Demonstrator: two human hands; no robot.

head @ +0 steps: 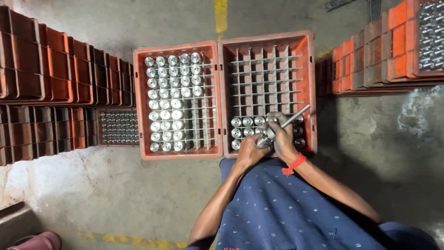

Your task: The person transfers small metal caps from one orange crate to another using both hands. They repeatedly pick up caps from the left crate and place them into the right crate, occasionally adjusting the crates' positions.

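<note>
Hands (268,141) hold metal shaft (284,126) over right crate (311,83) (left crate (138,102) adjoining).

I see no labels, signs or screens; only orange crates: two open gridded crates (224,46) at twelve o'clock, stacked crates (46,60) at ten and stacked crates (384,51) at two.

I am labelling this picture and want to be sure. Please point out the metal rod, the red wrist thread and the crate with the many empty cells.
Metal rod (298,116), head view, middle of its bare shaft.
Red wrist thread (295,163), head view, on the band at the right wrist.
Right crate (267,40), head view, its far orange rim.
</note>
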